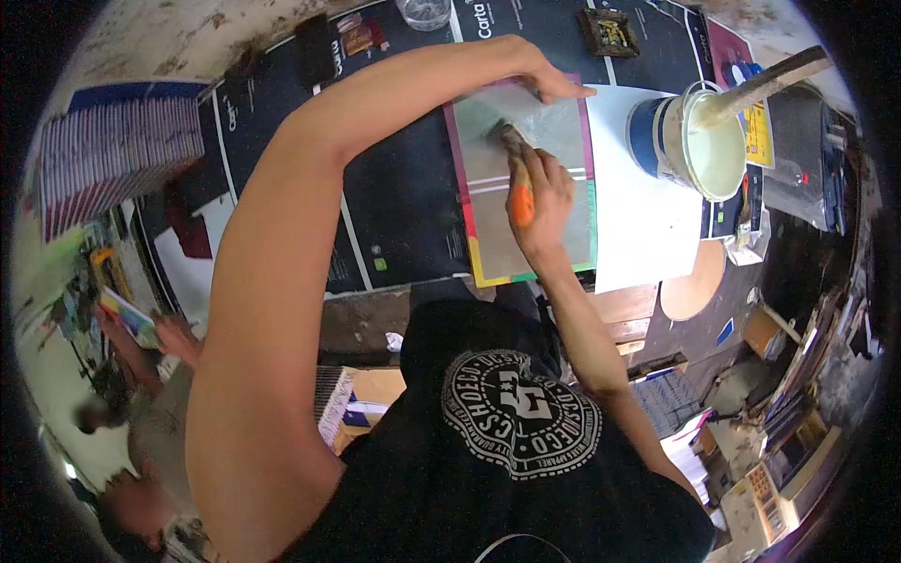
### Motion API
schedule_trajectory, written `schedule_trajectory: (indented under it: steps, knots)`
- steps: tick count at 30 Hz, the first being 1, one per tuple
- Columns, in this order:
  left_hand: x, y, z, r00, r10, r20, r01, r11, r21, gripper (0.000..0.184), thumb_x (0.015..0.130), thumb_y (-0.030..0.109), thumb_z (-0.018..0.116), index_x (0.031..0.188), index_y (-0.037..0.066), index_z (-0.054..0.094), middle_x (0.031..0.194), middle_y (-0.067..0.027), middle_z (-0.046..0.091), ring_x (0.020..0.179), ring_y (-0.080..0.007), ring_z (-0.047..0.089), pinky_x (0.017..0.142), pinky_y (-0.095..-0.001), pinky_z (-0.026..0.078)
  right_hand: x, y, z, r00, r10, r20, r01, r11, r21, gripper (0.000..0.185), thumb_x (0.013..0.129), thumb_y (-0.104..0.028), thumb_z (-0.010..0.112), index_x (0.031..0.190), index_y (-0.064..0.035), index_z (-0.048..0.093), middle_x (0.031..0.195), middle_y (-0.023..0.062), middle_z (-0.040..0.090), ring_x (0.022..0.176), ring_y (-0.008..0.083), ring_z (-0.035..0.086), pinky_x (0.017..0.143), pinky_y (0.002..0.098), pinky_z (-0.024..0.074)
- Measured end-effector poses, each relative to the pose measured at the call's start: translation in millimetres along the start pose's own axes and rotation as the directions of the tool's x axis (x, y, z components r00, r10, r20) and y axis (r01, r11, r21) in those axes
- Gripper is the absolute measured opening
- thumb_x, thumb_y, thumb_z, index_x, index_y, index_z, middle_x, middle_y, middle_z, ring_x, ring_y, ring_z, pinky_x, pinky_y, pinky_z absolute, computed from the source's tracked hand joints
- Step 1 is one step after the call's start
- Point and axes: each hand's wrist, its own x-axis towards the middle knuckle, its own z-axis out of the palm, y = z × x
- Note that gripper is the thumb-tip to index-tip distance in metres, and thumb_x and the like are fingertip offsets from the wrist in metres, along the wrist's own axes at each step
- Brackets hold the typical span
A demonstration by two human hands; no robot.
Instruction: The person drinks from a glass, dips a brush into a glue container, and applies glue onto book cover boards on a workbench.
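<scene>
Clock directions from the middle of my view. Bench ahead, covered in dark printed sheets [389,220] marked "Carta". At 1 o'clock on it, a greyish panel [549,242] edged in purple, red, yellow and green, with a pale double line across its middle.

Right hand [546,199]: closed round a brush [522,199], orange at the near end of the handle, dark and stained further up. Head end points to 11 o'clock, down at the panel's upper part; whether the bristles touch, I can't tell.

Left hand [554,83]: arm arched round over the bench from the left. Partly open, grasping nothing; index finger straight, its tip at the panel's upper right corner, the other fingers bent.

White sheet [648,225] along the panel's 3 o'clock side. Pail [664,131] at 2 o'clock, partly over that sheet, pale stuff inside, wooden handle [765,86] sticking out toward its 2 o'clock. Clear glass bowl [424,13] at 12 o'clock; small dark-framed piece [608,34] at 1 o'clock. Tall stack of books [122,155] at 10 o'clock. Another person [169,413] at 8 o'clock, colourful booklet [129,314] in hand.
</scene>
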Motion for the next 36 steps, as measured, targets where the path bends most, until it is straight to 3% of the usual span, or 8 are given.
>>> schedule_trajectory:
  steps: [3,5,11,17,21,30,35,36]
  knots:
    - [-13.1,12.8,10.1,0.985,-0.113,-0.133,0.118,0.993,0.029,0.107,0.078,0.089,0.009,0.153,0.014,0.022,0.155,-0.0146,0.029,0.147,-0.0349,0.015,0.116,-0.0571,0.006,-54.1,-0.6,50.4,0.965,-0.260,0.044,0.263,0.929,-0.260,0.035,0.078,-0.009,0.063,0.113,-0.0049,0.063,0.113,0.0146,0.061,0.104,0.0329,0.058,0.089,0.0449,0.0450]
    - [-36.4,31.4,24.0,0.956,-0.122,-0.266,0.166,0.974,0.153,0.106,0.079,0.088,0.009,0.151,0.014,0.030,0.155,-0.0147,0.030,0.147,-0.0344,0.017,0.115,-0.0589,0.005,-68.1,-30.6,17.7,0.898,-0.208,0.388,0.149,0.973,0.176,0.037,0.079,-0.011,0.061,0.116,-0.0085,0.064,0.114,0.0139,0.061,0.108,0.0334,0.057,0.091,0.0456,0.0443]
    - [-32.1,36.5,33.0,0.927,-0.207,-0.313,0.240,0.968,0.070,0.104,0.080,0.087,0.009,0.148,0.014,0.038,0.156,-0.0138,0.029,0.146,-0.0338,0.020,0.114,-0.0631,0.004,-18.8,7.5,-20.2,0.980,-0.162,-0.120,0.156,0.986,-0.053,0.037,0.082,-0.016,0.056,0.119,-0.0141,0.064,0.109,0.0118,0.064,0.107,0.0315,0.060,0.092,0.0419,0.0466]
    - [-43.9,47.2,45.8,0.899,-0.156,-0.410,0.213,0.972,0.095,0.100,0.083,0.084,0.011,0.147,0.013,0.039,0.154,-0.0144,0.032,0.146,-0.0321,0.021,0.115,-0.0625,0.003,-108.2,-22.1,17.8,0.891,-0.218,0.399,0.186,0.976,0.117,0.036,0.083,-0.015,0.056,0.118,-0.0137,0.063,0.106,0.0097,0.064,0.105,0.0315,0.061,0.097,0.0428,0.0465]
    - [-22.8,27.7,54.2,0.847,-0.181,-0.500,0.294,0.943,0.156,0.098,0.086,0.081,0.011,0.146,0.008,0.039,0.153,-0.0153,0.034,0.146,-0.0303,0.023,0.114,-0.0620,0.002,-77.7,10.8,-14.3,0.976,-0.217,-0.021,0.217,0.976,-0.006,0.032,0.083,-0.013,0.056,0.113,-0.0089,0.064,0.103,0.0127,0.065,0.097,0.0296,0.062,0.088,0.0451,0.0448]
    - [-9.7,28.4,64.8,0.788,-0.166,-0.593,0.278,0.955,0.103,0.076,0.093,0.069,0.029,0.143,0.014,0.047,0.146,-0.0123,0.045,0.139,-0.0319,0.037,0.110,-0.0616,0.018,-154.4,-23.3,13.2,0.903,-0.213,0.373,0.239,0.971,-0.023,0.036,0.079,-0.012,0.059,0.115,-0.0066,0.064,0.107,0.0140,0.067,0.096,0.0307,0.063,0.096,0.0417,0.0402]
    - [-16.2,26.8,60.5,0.807,-0.128,-0.577,0.177,0.984,0.031,0.079,0.095,0.064,0.014,0.132,0.008,0.057,0.144,-0.0092,0.049,0.139,-0.0292,0.036,0.119,-0.0554,0.011,-86.5,-9.3,-36.9,0.957,-0.289,0.017,0.286,0.934,-0.212,0.040,0.080,-0.015,0.056,0.118,-0.0045,0.064,0.117,0.0155,0.065,0.102,0.0309,0.063,0.085,0.0444,0.0459]
    - [-8.7,23.9,61.4,0.814,-0.126,-0.568,0.188,0.981,0.052,0.080,0.095,0.064,0.013,0.133,0.008,0.056,0.144,-0.0085,0.048,0.140,-0.0297,0.036,0.118,-0.0563,0.011,-94.6,4.4,-21.4,0.947,-0.169,0.272,0.223,0.958,-0.182,0.040,0.081,-0.016,0.055,0.118,-0.0049,0.064,0.117,0.0158,0.065,0.102,0.0310,0.062,0.085,0.0437,0.0449]
